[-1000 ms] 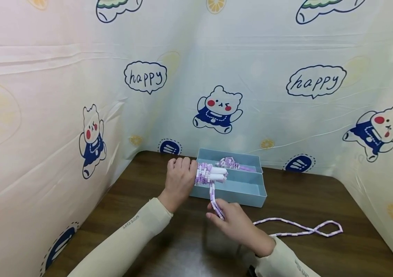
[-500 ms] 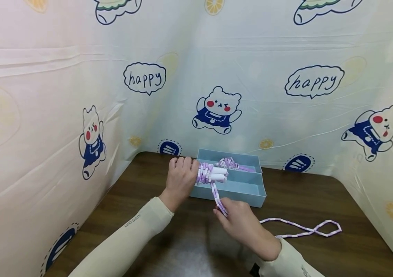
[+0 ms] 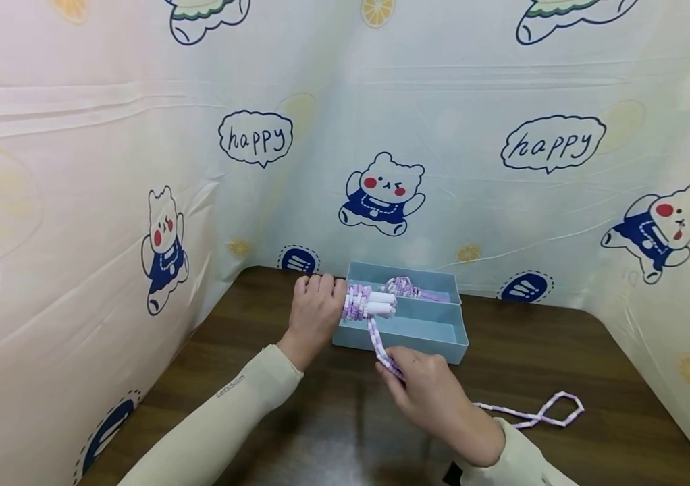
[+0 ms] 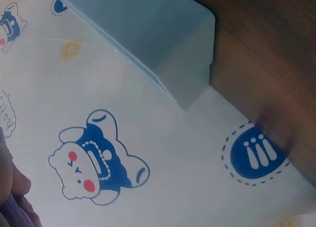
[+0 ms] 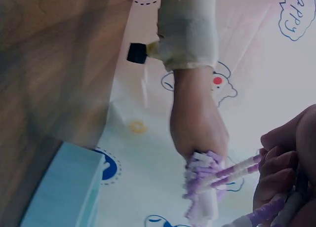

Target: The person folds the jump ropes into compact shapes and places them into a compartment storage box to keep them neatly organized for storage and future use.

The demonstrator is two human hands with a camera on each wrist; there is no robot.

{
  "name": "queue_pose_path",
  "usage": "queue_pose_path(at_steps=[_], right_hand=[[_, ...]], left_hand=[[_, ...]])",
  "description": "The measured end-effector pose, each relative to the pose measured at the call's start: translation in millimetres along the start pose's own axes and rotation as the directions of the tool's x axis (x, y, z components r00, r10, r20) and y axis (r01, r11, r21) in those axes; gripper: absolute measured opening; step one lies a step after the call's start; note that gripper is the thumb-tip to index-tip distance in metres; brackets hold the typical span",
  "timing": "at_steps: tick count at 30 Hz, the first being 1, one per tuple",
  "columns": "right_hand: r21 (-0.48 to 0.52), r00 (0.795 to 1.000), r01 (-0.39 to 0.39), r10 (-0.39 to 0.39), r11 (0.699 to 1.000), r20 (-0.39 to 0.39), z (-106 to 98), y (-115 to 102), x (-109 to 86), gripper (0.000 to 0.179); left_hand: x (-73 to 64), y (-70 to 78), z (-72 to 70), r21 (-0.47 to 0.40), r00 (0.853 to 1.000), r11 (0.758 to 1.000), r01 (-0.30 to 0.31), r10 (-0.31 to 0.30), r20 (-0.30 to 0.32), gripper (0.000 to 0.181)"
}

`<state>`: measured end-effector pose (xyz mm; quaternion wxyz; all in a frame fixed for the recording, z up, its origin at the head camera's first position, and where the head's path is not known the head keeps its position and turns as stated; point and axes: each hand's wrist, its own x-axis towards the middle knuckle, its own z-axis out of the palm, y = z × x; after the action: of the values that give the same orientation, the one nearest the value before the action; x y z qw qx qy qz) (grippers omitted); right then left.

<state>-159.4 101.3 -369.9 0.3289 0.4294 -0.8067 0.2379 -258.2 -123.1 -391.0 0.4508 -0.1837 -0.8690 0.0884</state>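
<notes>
A beaded jump rope (image 3: 356, 302) in purple and white is wound round its two white handles (image 3: 380, 308). My left hand (image 3: 314, 310) grips this bundle over the blue box, the handle ends pointing right. Below and to the right, my right hand (image 3: 436, 398) pinches the doubled rope strand running down from the bundle. In the right wrist view the strands (image 5: 237, 172) stretch from the coil to the fingers of the right hand (image 5: 284, 172). The rope's loose tail (image 3: 554, 410) lies crossed in a loop on the table. Only a bit of the left hand (image 4: 15, 187) shows in the left wrist view.
A light blue box (image 3: 402, 345) with two compartments stands at the table's back. A second coiled beaded rope (image 3: 402, 287) lies in its rear compartment. Printed curtains (image 3: 442, 101) enclose the brown wooden table (image 3: 321, 418) at the back and sides.
My right hand has drawn right and a little toward me, pulling the strand out from the bundle. The loop on the table has slid left and nearer. My left hand stays almost still.
</notes>
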Motion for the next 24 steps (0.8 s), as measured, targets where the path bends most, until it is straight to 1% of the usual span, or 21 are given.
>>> queue_pose_path(at_steps=[1,3,7,11,15,18,22,24], right_hand=[[-0.013,1.000,0.013,-0.013,1.000,-0.005,-2.1,0.8,1.8,0.030],[-0.040,0.999,0.034,-0.034,0.999,-0.005,-6.1,3.1,5.3,0.043],[-0.104,0.998,0.067,-0.066,0.992,0.017,-10.8,9.7,11.3,0.047],[-0.171,0.994,0.106,-0.103,0.980,0.031,-14.2,17.9,19.2,0.050],[-0.196,0.992,0.126,-0.119,0.972,0.048,-19.1,26.6,27.3,0.050],[-0.193,0.991,0.127,-0.115,0.973,0.074,-23.1,31.9,31.8,0.045],[-0.195,0.991,0.106,-0.088,0.975,0.101,-26.6,36.6,35.9,0.025],[-0.203,0.992,0.089,-0.069,0.975,0.105,-27.3,38.4,37.7,0.022]], left_hand=[[-0.6,0.5,0.3,0.005,1.000,1.000,-0.009,0.009,0.002,0.014],[-1.8,1.7,0.4,0.010,1.000,1.000,-0.025,0.025,0.011,0.017],[-5.0,4.1,0.5,0.019,0.999,0.998,-0.052,0.052,0.013,0.022],[-8.9,7.1,0.8,0.014,0.997,0.997,-0.071,0.070,0.017,0.022],[-12.9,10.3,0.9,-0.008,0.995,0.995,-0.096,0.096,0.012,0.023],[-15.5,12.5,0.3,-0.019,0.993,0.993,-0.115,0.115,0.006,0.023],[-18.2,15.0,-0.6,-0.028,0.990,0.990,-0.141,0.141,-0.001,0.023],[-19.2,16.1,-0.5,-0.033,0.988,0.987,-0.156,0.156,-0.008,0.023]])
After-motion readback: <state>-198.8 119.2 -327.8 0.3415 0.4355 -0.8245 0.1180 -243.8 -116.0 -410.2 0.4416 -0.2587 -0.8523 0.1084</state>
